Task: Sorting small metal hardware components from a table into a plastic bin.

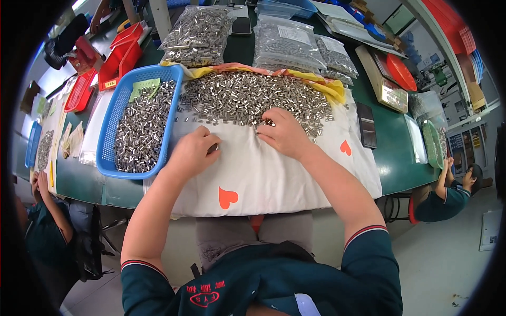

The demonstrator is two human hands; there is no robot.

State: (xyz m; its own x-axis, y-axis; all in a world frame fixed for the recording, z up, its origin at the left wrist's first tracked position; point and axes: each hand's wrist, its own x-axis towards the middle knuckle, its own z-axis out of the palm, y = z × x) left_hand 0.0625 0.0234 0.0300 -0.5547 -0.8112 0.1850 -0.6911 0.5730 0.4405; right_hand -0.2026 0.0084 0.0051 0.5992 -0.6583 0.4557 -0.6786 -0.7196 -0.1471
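A wide heap of small silvery metal sleeves (247,97) lies on a white cloth (274,184) printed with red hearts. At the heap's near edge, my right hand (287,134) is closed, fingertips bent around a few sleeves that glint between thumb and fingers. Lower and to the left, my left hand (194,150) is curled above the cloth, with dark metal sleeves showing at its fingertips. Left of the heap stands a blue plastic basket (107,137) holding many such sleeves and a green paper slip (145,87).
Clear bags of metal parts (195,34) stand behind the heap, beside a phone (241,26). Red trays (118,60) sit at back left. A scale (387,87) and a dark flat case (366,125) are at right. Co-workers sit at both sides.
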